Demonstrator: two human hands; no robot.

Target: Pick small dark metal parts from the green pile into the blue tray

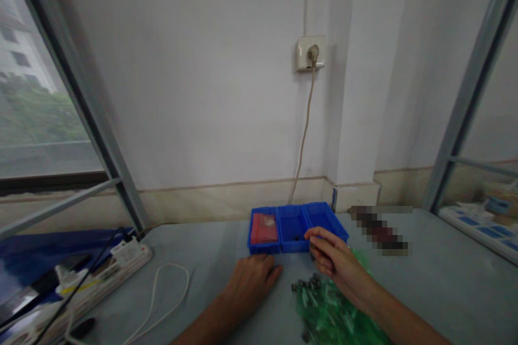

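My right hand [334, 261] is closed in a pinch in front of the blue bins, with a small dark metal piece [312, 251] at its fingertips. The piece is too small to name exactly. My left hand [254, 279] rests palm down on the table just in front of the left bin, thumb apart from the fingers, holding nothing. Red packets lie in the left blue bin [264, 248]. A tiny dark piece sits in the middle blue bin [292, 225]. Below my right hand, a green plastic bag [338, 315] lies with several small metal parts [308, 283] at its upper left edge.
The right blue bin [324, 215] adjoins the others near the wall. A white cable [188, 280] loops over the grey table [210, 242] at left, beside a power strip [137, 253]. A blurred-out item [380, 229] lies right of the bins. A plugged-in cord [305, 124] hangs behind them.
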